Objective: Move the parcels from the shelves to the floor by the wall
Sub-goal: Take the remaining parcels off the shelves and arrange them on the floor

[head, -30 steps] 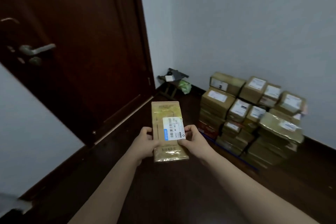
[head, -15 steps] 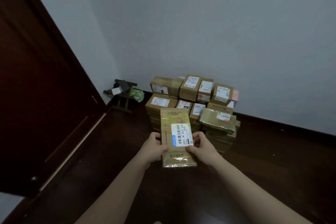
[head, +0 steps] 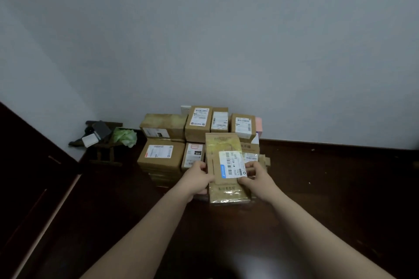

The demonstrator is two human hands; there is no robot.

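Holding a flat cardboard mailer (head: 226,165) above the floor, just in front of the stack of boxes (head: 162,154), the left hand (head: 197,179) and right hand (head: 256,179) clamp its long edges, thumbs on top. It looks light, fairly stiff and tape-slick, so an edge grip seems best.

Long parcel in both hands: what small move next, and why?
Probably lower the long parcel forward onto the stack by the wall: the left hand and right hand grip its sides, and it hangs in front of that pile.
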